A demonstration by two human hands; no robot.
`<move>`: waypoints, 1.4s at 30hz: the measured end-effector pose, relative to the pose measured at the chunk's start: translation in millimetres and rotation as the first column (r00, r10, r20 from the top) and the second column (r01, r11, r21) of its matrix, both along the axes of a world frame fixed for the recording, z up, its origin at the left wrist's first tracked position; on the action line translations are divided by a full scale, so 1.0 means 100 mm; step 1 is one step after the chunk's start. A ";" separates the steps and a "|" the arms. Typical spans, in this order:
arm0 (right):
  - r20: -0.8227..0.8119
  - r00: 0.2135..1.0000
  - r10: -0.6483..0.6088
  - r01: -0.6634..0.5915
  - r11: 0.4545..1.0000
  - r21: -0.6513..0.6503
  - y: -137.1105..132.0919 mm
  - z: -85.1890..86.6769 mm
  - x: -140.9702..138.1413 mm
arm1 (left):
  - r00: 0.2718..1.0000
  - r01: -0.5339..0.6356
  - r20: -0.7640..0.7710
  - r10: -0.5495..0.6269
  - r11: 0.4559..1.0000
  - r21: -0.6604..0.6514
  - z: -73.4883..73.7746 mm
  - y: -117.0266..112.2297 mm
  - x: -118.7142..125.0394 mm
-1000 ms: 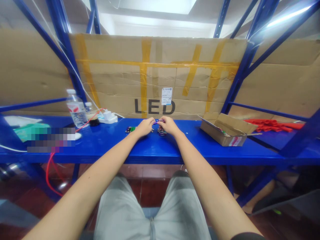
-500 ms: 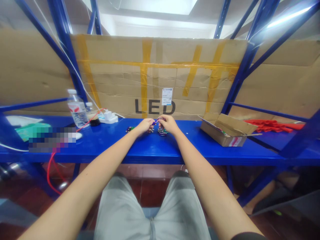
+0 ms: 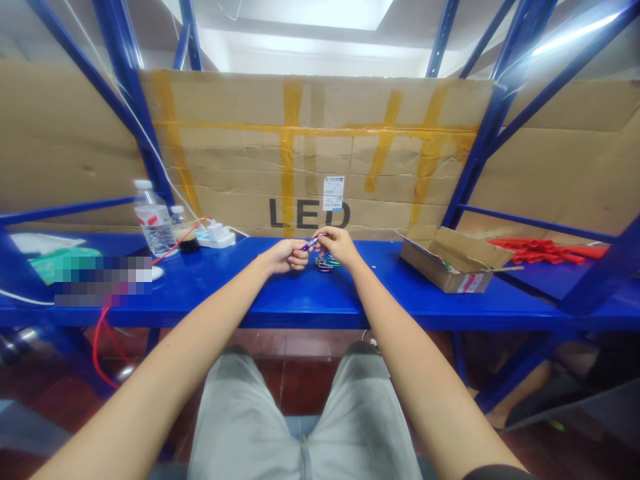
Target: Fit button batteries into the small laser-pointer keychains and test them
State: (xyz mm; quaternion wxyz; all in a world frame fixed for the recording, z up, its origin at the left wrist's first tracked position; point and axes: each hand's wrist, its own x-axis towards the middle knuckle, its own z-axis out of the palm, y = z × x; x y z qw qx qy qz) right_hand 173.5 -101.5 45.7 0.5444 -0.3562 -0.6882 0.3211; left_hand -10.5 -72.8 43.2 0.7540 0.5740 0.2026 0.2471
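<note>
Over the blue tabletop my two hands meet at a small, shiny purple carabiner (image 3: pixel 306 247). My left hand (image 3: pixel 287 257) is closed, its thumb and fingers gripping the purple end. From the other side, my right hand (image 3: pixel 337 245) pinches the silvery end between thumb and fingertips. Finer detail of the piece is covered by the fingers. Just below my right hand lies a small pile of carabiners (image 3: pixel 325 264), with purple, green and silver loops showing.
To the right stands an open cardboard box (image 3: pixel 450 267), with red cloth (image 3: pixel 545 252) behind it. At left are a water bottle (image 3: pixel 153 220), a small dark-filled bottle (image 3: pixel 186 233), a white power strip (image 3: pixel 220 235) and a red cable (image 3: pixel 97 347). Large cardboard (image 3: pixel 235 167) closes off the back.
My left hand has shifted slightly left and turned, now covering small items seen beside it before. My right hand has barely moved; both still grip the carabiner.
</note>
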 end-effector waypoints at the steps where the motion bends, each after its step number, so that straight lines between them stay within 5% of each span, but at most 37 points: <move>1: -0.007 1.000 0.000 0.000 1.000 -0.003 0.00 0.00 0.00 | 1.000 0.014 -0.003 -0.014 1.000 -0.016 0.00 0.00 -0.01; 10: -0.092 0.995 -0.034 0.034 0.999 0.005 0.04 -0.02 0.00 | 0.999 0.026 0.043 -0.023 0.998 -0.053 0.02 -0.04 0.00; 15: -0.107 0.981 -0.161 0.157 0.987 -0.041 0.10 -0.04 0.03 | 0.969 -0.210 0.139 0.205 0.977 0.023 0.07 -0.01 -0.02; 18: -0.086 0.980 -0.178 0.172 0.982 -0.073 0.11 -0.04 0.03 | 0.874 -0.449 0.221 0.432 0.893 0.027 0.09 0.07 -0.04; 21: -0.071 0.983 -0.172 0.164 0.981 -0.104 0.10 -0.04 0.03 | 0.741 -0.660 0.214 0.637 0.749 0.055 0.06 0.18 -0.07; 26: -0.037 0.985 -0.170 0.164 0.978 -0.131 0.10 -0.04 0.01 | 0.564 -0.797 0.136 0.815 0.494 0.346 -0.08 0.35 -0.12; 30: -0.003 0.984 -0.179 0.177 0.975 -0.136 0.07 -0.03 0.00 | 0.496 -0.682 0.085 0.864 0.327 0.654 -0.19 0.39 -0.15; 35: 0.017 0.983 -0.182 0.183 0.974 -0.130 0.02 -0.01 -0.02 | 0.446 -0.309 -0.006 0.895 0.160 0.938 -0.27 0.39 -0.18; 42: 0.039 0.981 -0.192 0.195 0.973 -0.125 0.01 -0.01 -0.02 | 0.378 0.129 -0.152 0.913 0.111 0.985 -0.29 0.41 -0.21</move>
